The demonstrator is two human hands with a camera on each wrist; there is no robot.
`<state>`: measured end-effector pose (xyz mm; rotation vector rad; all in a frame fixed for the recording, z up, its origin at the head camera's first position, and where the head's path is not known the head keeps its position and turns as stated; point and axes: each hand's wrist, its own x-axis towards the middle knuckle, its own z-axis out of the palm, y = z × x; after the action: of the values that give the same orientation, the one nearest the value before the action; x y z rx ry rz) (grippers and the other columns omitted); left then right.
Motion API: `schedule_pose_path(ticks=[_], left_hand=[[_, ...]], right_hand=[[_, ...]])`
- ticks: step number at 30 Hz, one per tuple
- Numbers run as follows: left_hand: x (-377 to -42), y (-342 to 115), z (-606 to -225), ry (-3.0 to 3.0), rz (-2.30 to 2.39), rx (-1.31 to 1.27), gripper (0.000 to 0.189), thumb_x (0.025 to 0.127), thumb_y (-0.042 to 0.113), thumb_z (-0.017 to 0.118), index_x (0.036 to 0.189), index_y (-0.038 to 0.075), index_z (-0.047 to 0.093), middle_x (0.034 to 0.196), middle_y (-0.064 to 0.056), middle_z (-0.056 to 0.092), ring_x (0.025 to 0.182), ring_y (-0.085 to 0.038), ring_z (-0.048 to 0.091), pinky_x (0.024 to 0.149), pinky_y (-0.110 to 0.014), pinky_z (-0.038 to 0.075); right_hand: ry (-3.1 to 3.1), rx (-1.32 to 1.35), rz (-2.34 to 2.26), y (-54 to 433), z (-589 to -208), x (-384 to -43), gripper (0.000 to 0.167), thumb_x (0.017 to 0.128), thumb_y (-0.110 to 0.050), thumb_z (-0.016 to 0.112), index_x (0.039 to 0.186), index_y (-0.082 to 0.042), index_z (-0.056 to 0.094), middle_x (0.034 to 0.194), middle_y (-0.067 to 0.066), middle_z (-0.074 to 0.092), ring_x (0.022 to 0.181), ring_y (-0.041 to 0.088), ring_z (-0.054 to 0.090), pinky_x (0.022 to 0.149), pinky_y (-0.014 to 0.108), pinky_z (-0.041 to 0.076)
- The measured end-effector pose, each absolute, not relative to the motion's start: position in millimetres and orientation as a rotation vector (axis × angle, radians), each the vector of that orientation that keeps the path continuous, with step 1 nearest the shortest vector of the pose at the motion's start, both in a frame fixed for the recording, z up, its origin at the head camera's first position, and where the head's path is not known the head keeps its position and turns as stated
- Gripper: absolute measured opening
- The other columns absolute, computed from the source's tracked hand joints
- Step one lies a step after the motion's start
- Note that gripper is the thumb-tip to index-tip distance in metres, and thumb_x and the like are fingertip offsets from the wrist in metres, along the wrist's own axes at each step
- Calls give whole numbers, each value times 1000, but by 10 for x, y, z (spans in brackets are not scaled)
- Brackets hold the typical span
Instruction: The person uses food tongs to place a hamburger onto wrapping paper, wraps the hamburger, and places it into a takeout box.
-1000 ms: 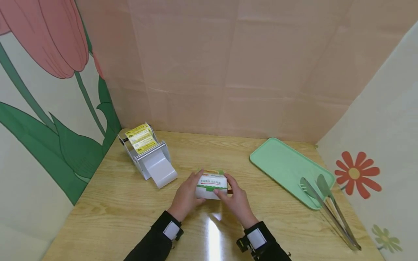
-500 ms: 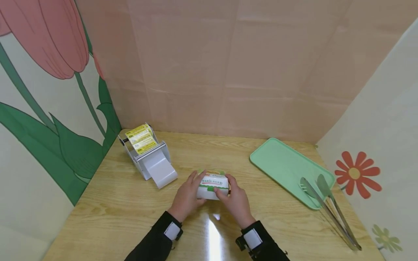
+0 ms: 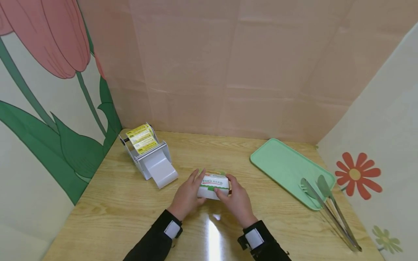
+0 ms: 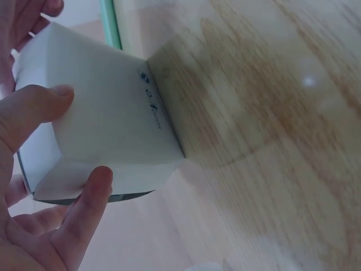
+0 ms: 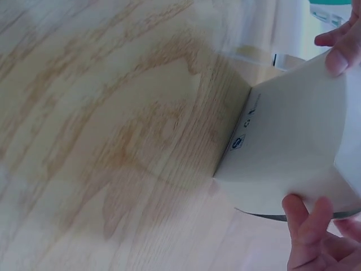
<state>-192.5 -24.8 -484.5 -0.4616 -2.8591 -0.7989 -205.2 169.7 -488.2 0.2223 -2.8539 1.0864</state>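
Note:
A small white cardboard food box (image 3: 213, 185) with green and orange print sits low over the middle of the wooden table. My left hand (image 3: 185, 195) grips its left side, fingers at the far edge and thumb low on the near side. From the right my right hand (image 3: 238, 204) holds it, the thumb pressing the green-printed near face. In the left wrist view the plain side of the box (image 4: 101, 107) bears small printed marks by the table. The right wrist view shows fingertips under the box's edge (image 5: 282, 141). The inside of the box is hidden.
A metal label dispenser (image 3: 160, 168) with a roll of yellow and white stickers (image 3: 142, 139) stands at the back left. On the right lies a mint green tray (image 3: 277, 159). Metal food tongs (image 3: 334, 218) rest across its near corner, handle end over the table (image 3: 130, 217).
The box and the hands have shifted very slightly to the right over the last second. Both hands keep their hold. Tray, tongs and dispenser stay in place.

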Motion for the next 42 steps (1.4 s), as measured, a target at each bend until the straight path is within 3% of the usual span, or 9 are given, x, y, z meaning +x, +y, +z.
schedule_pose_path(ticks=[5,9,16,22,26,32,36,42], left_hand=[[-1922,-249,-4855,-2865,-775,-472,100,73,20,90,154,10,33,150,-24,39,115,-42,58,93,-48,50],[-1924,-245,-4880,-2855,-759,-468,104,70,20,91,155,13,31,150,-25,38,109,-41,61,86,-47,53],[-1922,-240,-4888,-2840,-687,-475,100,68,25,92,152,18,39,151,-25,35,86,-33,66,69,-40,55],[-1918,-244,-4868,-2827,-658,-498,95,69,26,92,150,19,43,150,-25,37,82,-31,66,66,-38,54],[-1927,-250,-4862,-2835,-631,-519,94,69,28,91,149,18,43,149,-24,40,86,-32,67,69,-40,55],[-1957,-252,-4841,-2852,-572,-568,90,70,30,91,147,16,45,148,-20,42,92,-29,67,70,-37,55],[-1972,-250,-4836,-2854,-553,-596,90,71,31,90,147,14,45,150,-18,42,94,-26,68,71,-35,55],[-1953,-252,-4823,-2829,-529,-596,91,72,34,89,149,12,45,150,-18,42,91,-25,68,71,-34,55]], right_hand=[[-2851,247,1003,1699,-4879,-2041,68,87,-36,76,137,0,48,91,14,68,69,16,59,56,28,47],[-2846,274,958,1699,-4870,-2037,67,89,-36,74,137,2,47,84,12,67,65,14,58,55,28,47],[-2858,290,967,1706,-4851,-2022,69,86,-33,78,137,2,47,89,14,67,70,17,59,56,28,48],[-2845,315,1002,1707,-4847,-2034,69,85,-32,78,136,3,48,94,15,67,71,18,58,57,29,48],[-2848,306,1099,1720,-4846,-2058,68,84,-30,80,135,3,48,101,17,66,75,20,60,58,28,49],[-2849,242,1357,1756,-4830,-2106,67,84,-24,81,135,1,46,126,23,58,80,23,59,64,29,51],[-2837,256,1385,1759,-4826,-2113,67,85,-24,80,137,0,44,128,23,56,83,24,59,66,31,52],[-2830,338,1255,1718,-4826,-2089,66,89,-29,75,142,-1,47,134,23,53,102,29,58,77,39,55]])
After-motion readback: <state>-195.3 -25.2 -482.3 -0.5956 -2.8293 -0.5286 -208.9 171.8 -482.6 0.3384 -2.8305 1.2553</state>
